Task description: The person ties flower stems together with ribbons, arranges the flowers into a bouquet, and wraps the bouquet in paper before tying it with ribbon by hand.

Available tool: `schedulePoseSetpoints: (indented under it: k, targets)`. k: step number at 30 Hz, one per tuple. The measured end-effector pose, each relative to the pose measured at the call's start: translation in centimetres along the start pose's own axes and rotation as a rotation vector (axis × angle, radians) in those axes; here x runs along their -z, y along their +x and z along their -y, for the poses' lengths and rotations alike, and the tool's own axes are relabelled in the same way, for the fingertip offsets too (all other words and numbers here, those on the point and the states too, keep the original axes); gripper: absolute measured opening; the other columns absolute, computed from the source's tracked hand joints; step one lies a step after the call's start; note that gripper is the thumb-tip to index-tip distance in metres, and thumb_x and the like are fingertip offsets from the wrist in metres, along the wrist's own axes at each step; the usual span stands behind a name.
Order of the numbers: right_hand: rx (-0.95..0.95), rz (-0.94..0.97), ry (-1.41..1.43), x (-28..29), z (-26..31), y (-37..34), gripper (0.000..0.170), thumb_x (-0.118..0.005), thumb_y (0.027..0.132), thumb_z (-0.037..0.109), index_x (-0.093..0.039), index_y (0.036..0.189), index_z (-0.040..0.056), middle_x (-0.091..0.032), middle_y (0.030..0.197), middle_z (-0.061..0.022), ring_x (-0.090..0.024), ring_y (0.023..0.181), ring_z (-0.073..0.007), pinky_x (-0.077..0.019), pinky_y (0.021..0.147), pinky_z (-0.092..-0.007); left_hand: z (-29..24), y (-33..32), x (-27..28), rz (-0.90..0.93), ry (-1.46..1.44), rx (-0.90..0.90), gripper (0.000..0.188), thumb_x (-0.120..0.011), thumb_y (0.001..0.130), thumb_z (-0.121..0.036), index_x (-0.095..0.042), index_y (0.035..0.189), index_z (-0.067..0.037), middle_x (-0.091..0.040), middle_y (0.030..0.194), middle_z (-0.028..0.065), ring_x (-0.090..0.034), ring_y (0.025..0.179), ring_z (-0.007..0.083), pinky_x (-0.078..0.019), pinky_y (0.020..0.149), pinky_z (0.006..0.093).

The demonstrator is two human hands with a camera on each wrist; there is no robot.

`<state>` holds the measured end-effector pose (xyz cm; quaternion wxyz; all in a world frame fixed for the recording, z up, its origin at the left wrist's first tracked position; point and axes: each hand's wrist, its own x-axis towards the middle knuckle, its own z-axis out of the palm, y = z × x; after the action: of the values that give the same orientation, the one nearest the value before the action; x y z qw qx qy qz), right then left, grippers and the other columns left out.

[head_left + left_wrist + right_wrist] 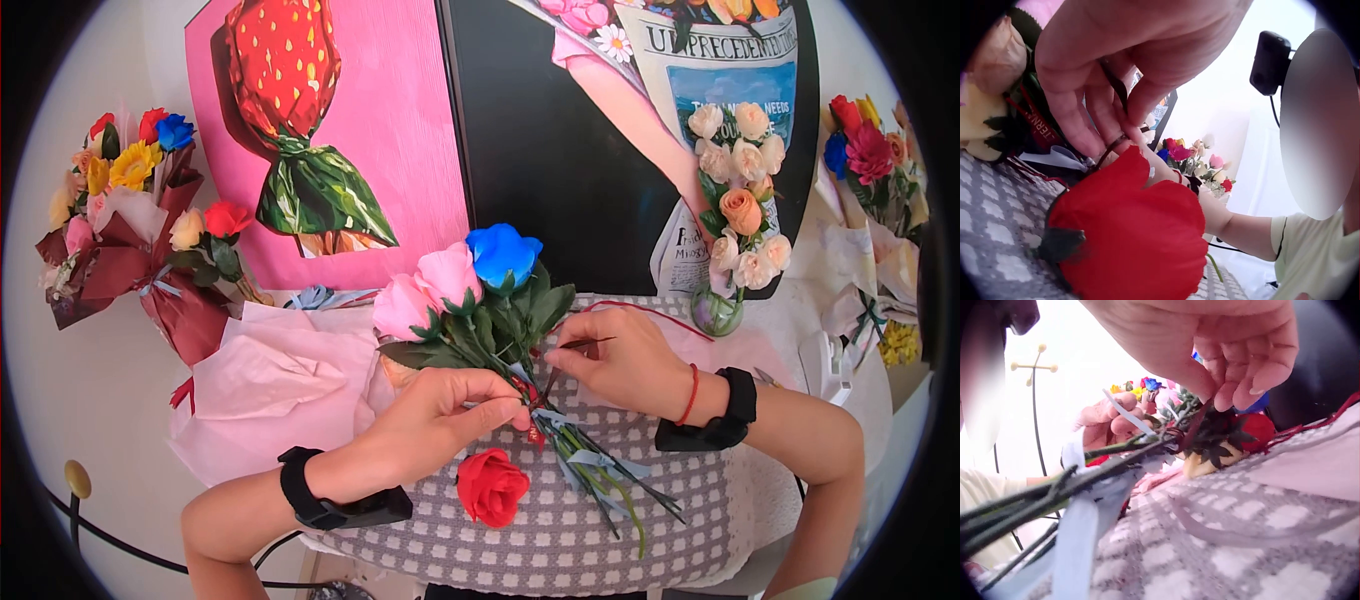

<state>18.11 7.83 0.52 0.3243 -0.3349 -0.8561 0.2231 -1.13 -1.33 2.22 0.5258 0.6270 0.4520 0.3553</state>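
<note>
A bunch of artificial roses lies across the cloth in the head view, with a blue rose [505,255] and pink roses [450,277] above its green stems [575,437]. My left hand [450,410] is at the stems, its thumb and fingers pinching a thin dark red ribbon [1115,86]. Just across the bunch, my right hand [625,360] pinches a dark red ribbon [1194,428] that runs down to the stems. Pale blue ribbon [595,460] is tied around the lower stems. Below my left hand rests a loose red rose [492,487].
Pink wrapping paper [280,385] lies at the left of the checked cloth [450,540]. Wrapped bouquets stand at the far left [150,240] and far right. A glass vase [716,312] of pale roses stands behind my right hand. Large pictures lean at the back.
</note>
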Motion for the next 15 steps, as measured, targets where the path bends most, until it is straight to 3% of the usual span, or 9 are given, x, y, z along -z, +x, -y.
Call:
schedulePoseSetpoints:
  k: [6, 10, 12, 15]
  targets:
    - [0.071, 0.002, 0.011, 1.3, 3.3, -0.6, 0.016, -0.062, 0.073, 0.020, -0.061, 0.069, 0.0054, -0.061, 0.062, -0.0096, -0.058, 0.054, -0.0241, -0.0425, 0.048, -0.0329, -0.4, 0.4, -0.6, -0.032, -0.205, -0.025, 0.028, -0.055, 0.086, -0.016, -0.055, 0.107, 0.003, -0.060, 0.099, 0.0030, -0.053, 0.089, 0.0054, -0.0410, 0.080, 0.0206]
    - [0.075, 0.006, 0.094, 1.6, 3.9, -1.0, 0.014, -0.062, 0.074, 0.019, -0.063, 0.070, 0.0055, -0.061, 0.063, -0.0090, -0.058, 0.053, -0.0217, -0.0424, 0.048, -0.0308, -0.4, 0.5, -0.4, 0.011, -0.239, -0.016, 0.031, -0.055, 0.085, -0.016, -0.054, 0.110, 0.003, -0.059, 0.102, 0.0043, -0.053, 0.093, 0.0062, -0.0395, 0.085, 0.0215]
    - [0.052, 0.039, 0.270, 1.7, 3.8, -1.1, 0.006, -0.062, 0.077, 0.006, -0.063, 0.077, -0.0007, -0.062, 0.068, -0.0032, -0.052, 0.057, -0.0041, -0.0404, 0.050, -0.0189, -0.7, 0.4, -0.6, -0.014, -0.299, -0.082, 0.030, -0.053, 0.085, -0.011, -0.052, 0.112, 0.003, -0.058, 0.104, 0.0079, -0.052, 0.100, 0.0114, -0.0387, 0.089, 0.0258]
    - [-0.023, 0.085, 0.325, 2.2, 4.3, -1.2, 0.005, -0.062, 0.077, 0.003, -0.062, 0.078, -0.0012, -0.062, 0.071, -0.0029, -0.053, 0.062, -0.0036, -0.0416, 0.052, -0.0181, -0.6, 0.8, -1.3, -0.079, -0.176, -0.130, 0.026, -0.054, 0.084, -0.008, -0.055, 0.108, 0.004, -0.060, 0.098, 0.0049, -0.054, 0.089, 0.0055, -0.0424, 0.079, 0.0193]
